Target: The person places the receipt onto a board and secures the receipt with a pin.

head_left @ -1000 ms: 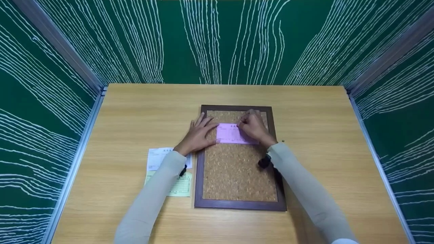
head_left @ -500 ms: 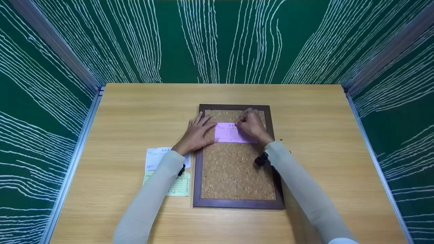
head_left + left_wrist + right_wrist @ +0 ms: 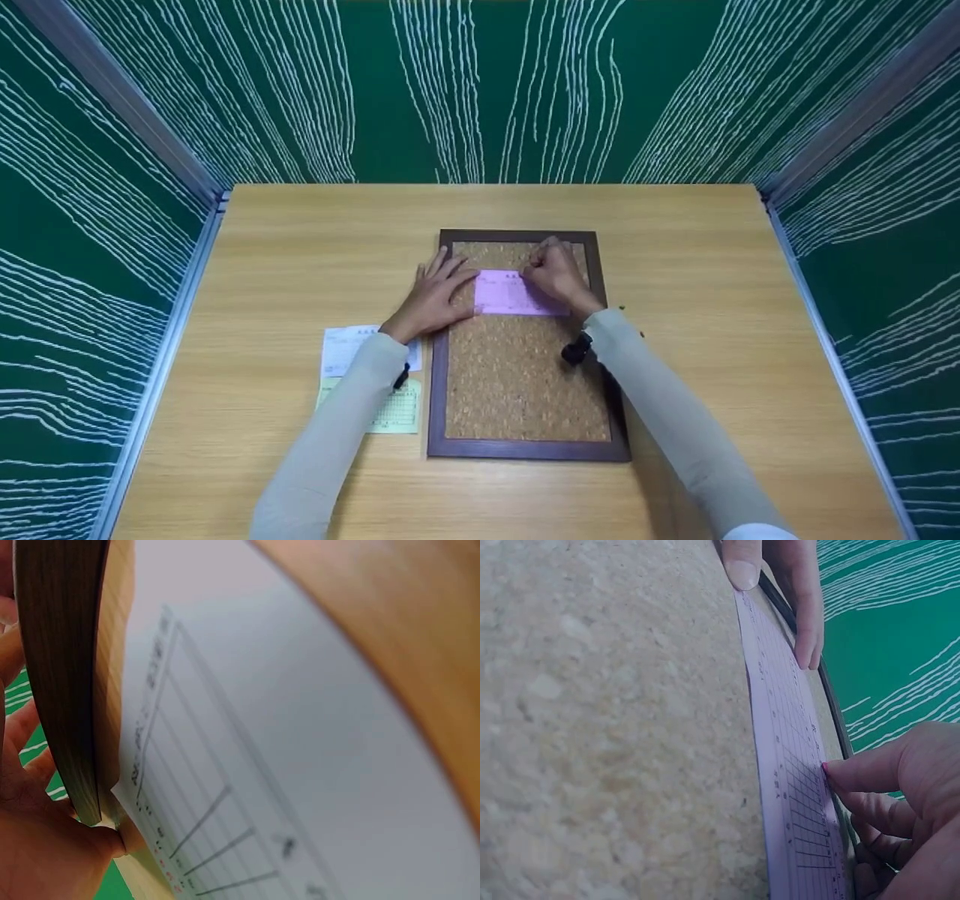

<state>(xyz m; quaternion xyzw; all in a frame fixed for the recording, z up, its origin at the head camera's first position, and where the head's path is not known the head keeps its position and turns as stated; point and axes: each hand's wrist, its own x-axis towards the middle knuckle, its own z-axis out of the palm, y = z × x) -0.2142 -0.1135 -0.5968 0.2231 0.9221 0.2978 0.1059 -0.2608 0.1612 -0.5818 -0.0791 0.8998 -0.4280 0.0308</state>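
The step in hand was judged to be the fastening of a pink printed form (image 3: 499, 294) to a cork board (image 3: 525, 382). The form lay flat on the upper part of the cork, its long side running across the board. The right hand (image 3: 557, 274) pinched a small magenta piece (image 3: 825, 766), probably a pushpin head, between thumb and finger at the form's top edge. Whether a point had entered the cork could not be told. The next move appeared to call for firm, straight pressure at that spot with the sheet held from sliding.

The left hand (image 3: 433, 298) was spread and gripped nothing. Its thumb rested at the form's lower left corner and its index fingertip at the upper left, steadying that end. The left forearm (image 3: 322, 457) reached up from the lower left, with the wrist outside the board. The right forearm (image 3: 675, 412) crossed the board's right side, the remaining fingers of that hand bent inward.

On the table (image 3: 697, 255), left of the board, lay a white printed form (image 3: 343, 351) and a green printed form (image 3: 397, 414), neither fastened to the cork.
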